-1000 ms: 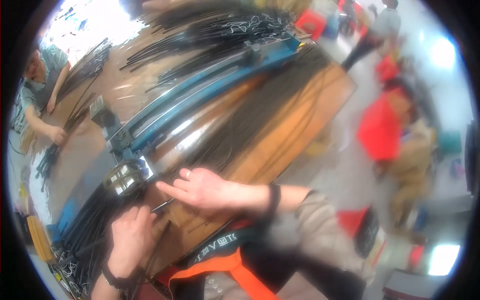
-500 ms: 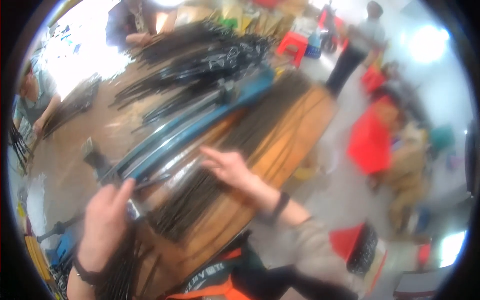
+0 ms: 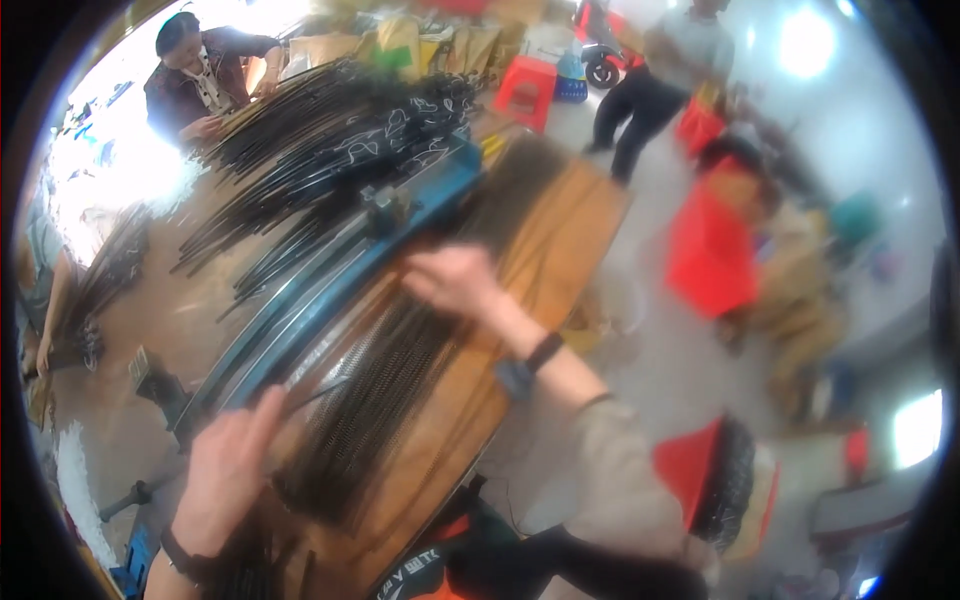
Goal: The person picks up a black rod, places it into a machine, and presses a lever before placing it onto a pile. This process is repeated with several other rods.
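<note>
My left hand [image 3: 228,462] is beside the lower end of a long blue metal rail [image 3: 340,285], its thumb and fingers closed together. A thin dark strip [image 3: 318,392] runs out near those fingertips, but blur hides whether they pinch it. Farther along the rail's near side, my right hand [image 3: 455,280] has its fingers curled in, and whatever they may hold is hidden. Below it lies a dense layer of dark, thin, ridged strips [image 3: 385,385] on an orange-brown wooden board [image 3: 575,220].
Bundles of long dark rods [image 3: 290,185] lie beyond the rail. A metal block [image 3: 155,385] stands left of it. Across the table sits a person [image 3: 195,75]; another person [image 3: 650,80] stands on the floor. A red stool [image 3: 525,92] is at the back.
My right hand's outstretched index finger has curled in. The whole view has swung, so the table and surroundings appear farther left. My left hand stays by the rail's lower end.
</note>
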Demonstrator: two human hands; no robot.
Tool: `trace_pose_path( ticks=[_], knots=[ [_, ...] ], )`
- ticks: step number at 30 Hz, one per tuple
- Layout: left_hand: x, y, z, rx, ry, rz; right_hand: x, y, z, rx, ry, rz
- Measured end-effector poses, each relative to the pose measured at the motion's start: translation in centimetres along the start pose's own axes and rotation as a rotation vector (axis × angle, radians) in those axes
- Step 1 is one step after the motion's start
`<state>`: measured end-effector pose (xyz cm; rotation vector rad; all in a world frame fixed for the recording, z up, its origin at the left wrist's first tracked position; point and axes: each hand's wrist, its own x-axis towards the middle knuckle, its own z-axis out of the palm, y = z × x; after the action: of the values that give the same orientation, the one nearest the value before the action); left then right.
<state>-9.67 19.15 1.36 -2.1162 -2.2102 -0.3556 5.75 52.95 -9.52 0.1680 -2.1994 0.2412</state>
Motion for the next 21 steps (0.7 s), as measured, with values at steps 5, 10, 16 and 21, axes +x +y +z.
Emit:
trace_pose_path(
  ticks=[5,10,16,21],
  knots=[
    [-0.8,-1.2,1.3,-0.011,-0.057,-0.123,0.0,-0.1,-3.2,-0.256,0.246,0.086],
    [-0.7,-0.2,1.2,0.015,-0.086,-0.021,-1.1,-1.5,0.0,-0.264,0.175,0.162],
    [-1.0,0.4,-0.4,0.035,-0.072,-0.093,-1.3,-5.9,4.3,0.053,0.228,0.085],
    [-3.5,-0.6,-0.2,0.056,-0.049,-0.177,1.1,-12.2,5.1,0.155,0.031,0.205]
  ],
)
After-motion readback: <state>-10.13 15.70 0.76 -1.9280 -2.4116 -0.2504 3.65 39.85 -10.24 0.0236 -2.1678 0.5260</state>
